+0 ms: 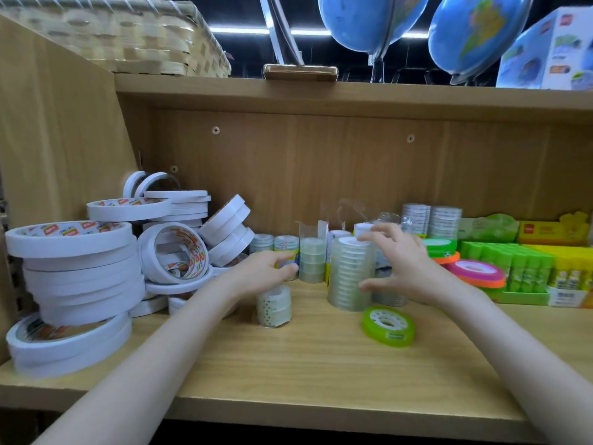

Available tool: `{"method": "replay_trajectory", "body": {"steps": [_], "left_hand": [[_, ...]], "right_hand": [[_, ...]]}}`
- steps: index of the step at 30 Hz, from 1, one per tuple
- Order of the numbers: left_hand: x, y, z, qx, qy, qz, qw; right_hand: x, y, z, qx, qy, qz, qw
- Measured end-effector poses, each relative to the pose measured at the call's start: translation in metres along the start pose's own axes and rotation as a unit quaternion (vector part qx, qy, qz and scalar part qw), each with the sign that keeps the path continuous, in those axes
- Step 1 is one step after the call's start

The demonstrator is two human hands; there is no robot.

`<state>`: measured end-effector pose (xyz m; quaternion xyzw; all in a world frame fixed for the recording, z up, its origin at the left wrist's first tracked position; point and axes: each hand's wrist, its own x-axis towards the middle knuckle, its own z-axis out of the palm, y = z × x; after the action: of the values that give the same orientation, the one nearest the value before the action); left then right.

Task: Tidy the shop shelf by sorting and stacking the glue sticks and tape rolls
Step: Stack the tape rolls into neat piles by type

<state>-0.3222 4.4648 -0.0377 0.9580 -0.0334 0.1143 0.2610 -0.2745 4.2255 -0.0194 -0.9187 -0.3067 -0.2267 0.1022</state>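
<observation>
A tall stack of clear tape rolls (348,277) stands mid-shelf. My right hand (407,268) spreads around its right side, thumb low against it, fingers loose near its top. My left hand (260,271) reaches to the back row and pinches a small clear tape stack (286,247) between thumb and fingers. Another short clear stack (273,305) stands just in front of that hand. A green tape roll (388,326) lies flat near the front. Green glue sticks (519,268) and yellow glue sticks (571,273) fill display boxes at the right.
Piles of white double-sided tape rolls (73,268) crowd the left end, some leaning. Pink and orange rolls (475,273) lie right of my right hand. More clear tape packs (430,220) stand against the back panel. The upper shelf (321,94) carries a basket and globes.
</observation>
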Motion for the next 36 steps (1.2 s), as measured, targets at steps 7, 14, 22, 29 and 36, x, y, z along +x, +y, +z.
{"method": "replay_trajectory", "body": {"steps": [7,14,22,29,36], "left_hand": [[-0.007,0.015,0.002,-0.002,0.008,0.016,1.0],[-0.009,0.035,0.004,0.037,0.004,0.032,0.999],[0.005,0.046,0.013,0.109,-0.056,0.0,0.992],[0.009,0.055,0.015,0.132,-0.031,-0.004,0.991],[0.016,0.06,0.023,0.021,0.086,0.015,0.996]], "right_hand": [[0.013,-0.018,0.019,-0.051,0.035,0.036,0.997],[0.011,-0.011,0.011,-0.019,0.033,0.028,0.999],[-0.01,0.035,-0.012,-0.082,0.001,0.008,0.997],[-0.009,0.025,0.002,-0.131,0.036,-0.027,0.99],[-0.004,0.029,-0.009,-0.021,0.006,-0.075,0.997]]}}
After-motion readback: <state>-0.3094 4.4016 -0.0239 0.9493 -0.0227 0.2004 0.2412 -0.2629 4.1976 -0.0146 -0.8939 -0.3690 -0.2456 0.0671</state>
